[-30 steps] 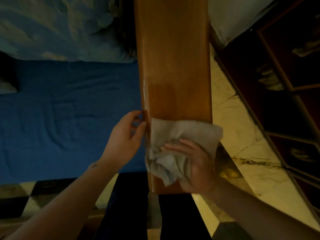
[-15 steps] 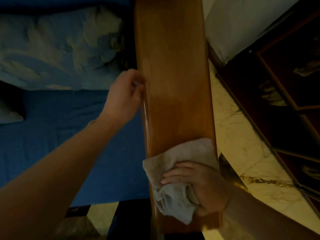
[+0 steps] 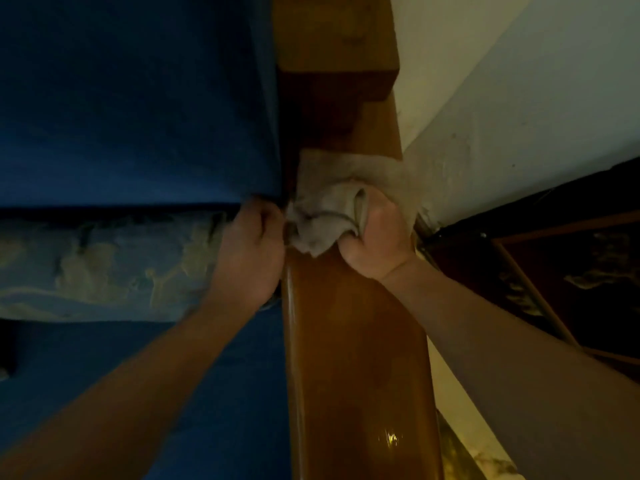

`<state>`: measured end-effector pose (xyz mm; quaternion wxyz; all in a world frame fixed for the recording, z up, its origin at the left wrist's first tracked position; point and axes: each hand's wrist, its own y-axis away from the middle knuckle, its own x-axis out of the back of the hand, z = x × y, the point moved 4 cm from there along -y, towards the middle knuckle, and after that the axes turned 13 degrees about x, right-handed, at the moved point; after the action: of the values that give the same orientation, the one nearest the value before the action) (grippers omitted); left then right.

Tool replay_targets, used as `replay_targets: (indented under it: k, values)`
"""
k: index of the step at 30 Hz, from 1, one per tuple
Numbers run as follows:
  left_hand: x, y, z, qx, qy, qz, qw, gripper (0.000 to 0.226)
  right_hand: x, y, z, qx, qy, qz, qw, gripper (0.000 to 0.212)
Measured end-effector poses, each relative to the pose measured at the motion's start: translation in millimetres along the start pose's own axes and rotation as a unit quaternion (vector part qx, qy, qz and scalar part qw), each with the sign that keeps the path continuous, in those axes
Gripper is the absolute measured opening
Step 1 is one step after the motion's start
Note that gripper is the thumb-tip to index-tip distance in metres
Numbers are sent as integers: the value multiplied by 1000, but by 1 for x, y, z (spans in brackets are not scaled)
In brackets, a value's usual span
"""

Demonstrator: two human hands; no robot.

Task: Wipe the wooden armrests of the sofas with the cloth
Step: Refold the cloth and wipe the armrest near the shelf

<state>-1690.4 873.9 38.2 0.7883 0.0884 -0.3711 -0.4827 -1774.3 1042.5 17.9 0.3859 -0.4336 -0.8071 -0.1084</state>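
A long polished wooden armrest (image 3: pixel 356 358) runs up the middle of the head view, ending at a wooden post at the sofa's back. A crumpled grey cloth (image 3: pixel 332 199) lies across the armrest's far end, just below that post. My right hand (image 3: pixel 375 237) grips the bunched cloth and presses it onto the wood. My left hand (image 3: pixel 249 251) is at the armrest's inner left edge, its fingers curled against the side of the wood next to the cloth.
The blue sofa seat and backrest (image 3: pixel 138 116) fill the left side, with a patterned blue cushion (image 3: pixel 104 265) lying across the seat. A pale wall (image 3: pixel 519 98) stands right of the armrest. A dark wooden shelf unit (image 3: pixel 571 271) stands at the right.
My right hand has slid the cloth along the armrest from its near end to the far end by the post. My left hand has moved forward along the inner edge with it.
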Motion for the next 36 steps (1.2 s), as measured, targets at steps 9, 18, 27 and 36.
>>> replay_targets:
  k: [9, 18, 27, 36]
  values:
    - [-57, -3, -6, 211, -172, -364, 891, 51, 15, -51, 25, 8, 32, 27, 999, 63]
    - [-60, -8, -7, 244, -188, -322, 895, 49, 24, -72, 29, 25, 80, 62, 995, 34]
    - [-31, 51, -41, 122, 10, -196, 973, 38, 9, 13, -2, -31, 85, 85, 992, 26]
    - [12, 165, -139, 239, 4, -159, 958, 13, -7, 248, -98, -80, -9, 37, 996, 35]
